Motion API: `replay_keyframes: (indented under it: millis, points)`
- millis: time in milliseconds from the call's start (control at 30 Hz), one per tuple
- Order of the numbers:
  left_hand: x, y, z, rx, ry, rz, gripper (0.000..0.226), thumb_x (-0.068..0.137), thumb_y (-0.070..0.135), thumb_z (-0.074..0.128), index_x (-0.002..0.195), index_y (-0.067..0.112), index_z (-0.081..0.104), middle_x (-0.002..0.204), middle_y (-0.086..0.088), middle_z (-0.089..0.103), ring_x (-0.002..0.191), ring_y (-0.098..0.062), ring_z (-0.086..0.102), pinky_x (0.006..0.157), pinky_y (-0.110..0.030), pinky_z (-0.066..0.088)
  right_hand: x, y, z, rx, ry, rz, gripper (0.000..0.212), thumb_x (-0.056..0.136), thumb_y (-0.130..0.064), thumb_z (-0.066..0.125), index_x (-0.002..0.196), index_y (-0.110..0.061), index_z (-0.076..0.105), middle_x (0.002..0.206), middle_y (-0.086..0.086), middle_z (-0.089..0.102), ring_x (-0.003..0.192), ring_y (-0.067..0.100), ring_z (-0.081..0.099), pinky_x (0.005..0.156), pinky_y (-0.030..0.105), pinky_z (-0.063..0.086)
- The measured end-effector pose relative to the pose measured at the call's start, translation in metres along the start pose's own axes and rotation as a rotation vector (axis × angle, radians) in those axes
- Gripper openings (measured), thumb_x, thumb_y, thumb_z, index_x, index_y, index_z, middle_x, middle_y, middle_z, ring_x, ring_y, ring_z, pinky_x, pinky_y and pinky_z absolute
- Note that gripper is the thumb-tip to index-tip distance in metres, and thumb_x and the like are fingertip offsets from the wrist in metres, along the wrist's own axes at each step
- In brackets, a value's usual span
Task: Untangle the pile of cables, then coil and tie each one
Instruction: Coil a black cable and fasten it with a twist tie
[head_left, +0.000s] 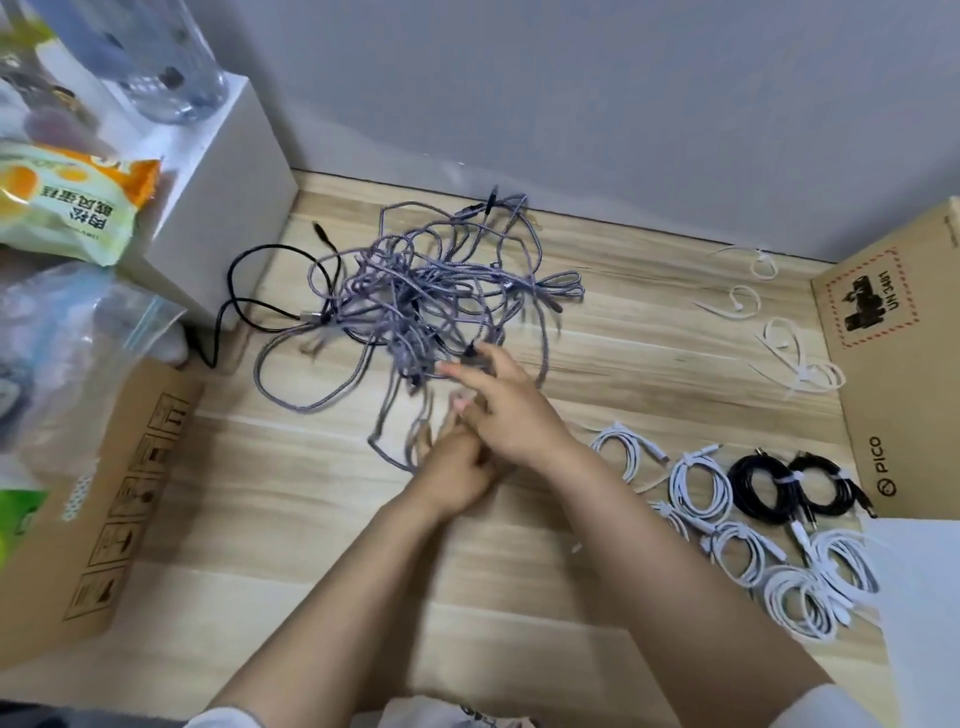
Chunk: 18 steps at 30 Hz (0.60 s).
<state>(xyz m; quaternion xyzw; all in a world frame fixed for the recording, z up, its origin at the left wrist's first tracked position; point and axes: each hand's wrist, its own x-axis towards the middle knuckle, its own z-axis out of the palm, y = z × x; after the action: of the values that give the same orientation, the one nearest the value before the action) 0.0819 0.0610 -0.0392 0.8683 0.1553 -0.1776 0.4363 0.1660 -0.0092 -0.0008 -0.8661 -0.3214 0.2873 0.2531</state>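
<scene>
A tangled pile of grey braided cables (415, 291) lies on the wooden floor (291, 519) near the wall, with one black cable (244, 301) trailing from its left side. My right hand (511, 410) is at the pile's near edge and pinches a grey cable by its dark plug. Just below it, my left hand (457, 470) grips strands of the same grey cable; the right hand partly covers it. Both hands are blurred. Coiled and tied white cables (748, 551) and two black coils (789, 486) lie at the right.
Loose white zip ties (779, 322) lie on the floor at the back right. A cardboard box (904, 364) stands at the right, another cardboard box (78, 519) at the left. A white block (218, 208) with snack bags and a bottle stands at the back left.
</scene>
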Motion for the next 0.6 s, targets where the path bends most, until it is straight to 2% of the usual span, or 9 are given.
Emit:
replay_keyframes:
  millis: [33,100,167,233,300,367,433,500,600]
  points:
    - [0.001,0.002,-0.002,-0.051,-0.014,0.030,0.075,0.068,0.044,0.045,0.137,0.015,0.047,0.147,-0.004,0.039,0.138,-0.023,0.030,0.112,-0.050,0.020,0.002,0.002,0.003,-0.016,-0.029,0.012,0.043,0.094,-0.024,0.052,0.135,-0.035,0.048,0.155,0.005,0.020,0.138,0.029,0.026,0.113,0.038,0.025]
    - [0.000,0.003,-0.013,-0.105,-0.015,0.082,0.056,0.071,0.032,0.045,0.118,0.006,0.062,0.123,-0.014,0.062,0.115,-0.027,0.055,0.095,-0.036,0.042,0.003,0.010,0.005,-0.025,-0.052,0.050,0.038,0.098,-0.033,0.045,0.136,-0.034,0.047,0.157,-0.001,0.017,0.140,0.026,0.024,0.114,0.038,0.023]
    - [-0.002,-0.001,-0.029,-0.122,0.080,0.135,0.036,0.077,0.025,0.047,0.096,0.006,0.070,0.095,-0.015,0.071,0.091,-0.027,0.064,0.077,-0.030,0.044,0.004,0.018,0.003,-0.012,-0.032,0.079,0.038,0.099,-0.035,0.040,0.136,-0.030,0.048,0.157,-0.005,0.018,0.141,0.023,0.025,0.114,0.034,0.022]
    - [-0.003,-0.008,-0.051,-0.230,0.306,0.112,0.025,0.084,0.019,0.051,0.094,0.012,0.072,0.088,-0.003,0.072,0.085,-0.012,0.065,0.079,-0.023,0.046,0.005,0.025,0.000,-0.034,-0.027,0.084,0.039,0.099,-0.036,0.039,0.137,-0.030,0.046,0.157,-0.008,0.016,0.140,0.023,0.026,0.114,0.032,0.022]
    - [0.001,-0.019,-0.078,-0.395,0.579,0.088,0.025,0.085,0.009,0.048,0.100,0.013,0.068,0.089,0.004,0.069,0.083,0.001,0.063,0.085,-0.022,0.048,0.005,0.029,0.000,-0.057,-0.057,0.094,0.041,0.099,-0.038,0.040,0.139,-0.033,0.043,0.158,-0.012,0.011,0.140,0.025,0.026,0.112,0.035,0.023]
    - [0.009,-0.032,-0.108,-0.268,0.853,0.074,0.032,0.083,-0.003,0.044,0.102,0.012,0.064,0.095,-0.004,0.067,0.090,-0.012,0.063,0.089,-0.032,0.047,0.005,0.030,0.001,-0.057,-0.076,0.100,0.041,0.098,-0.040,0.039,0.140,-0.036,0.041,0.158,-0.014,0.007,0.140,0.026,0.025,0.111,0.036,0.023]
    - [0.020,-0.048,-0.136,0.008,1.005,-0.011,0.038,0.079,-0.006,0.043,0.110,0.006,0.061,0.110,-0.016,0.061,0.105,-0.029,0.055,0.093,-0.037,0.038,0.006,0.030,0.003,-0.058,-0.072,0.097,0.041,0.098,-0.040,0.040,0.139,-0.036,0.042,0.158,-0.014,0.006,0.140,0.024,0.025,0.110,0.035,0.024]
    - [0.032,-0.063,-0.157,0.155,0.970,-0.209,0.040,0.085,0.003,0.048,0.125,0.007,0.052,0.130,-0.020,0.047,0.121,-0.035,0.041,0.099,-0.042,0.031,0.007,0.031,0.004,-0.058,-0.066,0.088,0.041,0.098,-0.040,0.042,0.138,-0.035,0.042,0.158,-0.014,0.005,0.141,0.023,0.026,0.111,0.035,0.025]
    - [0.044,-0.079,-0.172,0.257,0.744,-0.433,0.050,0.095,0.024,0.048,0.141,0.013,0.033,0.147,-0.015,0.028,0.132,-0.035,0.027,0.104,-0.052,0.025,0.006,0.032,0.003,-0.055,-0.066,0.082,0.041,0.097,-0.040,0.043,0.138,-0.035,0.043,0.158,-0.014,0.005,0.141,0.022,0.025,0.111,0.036,0.026]
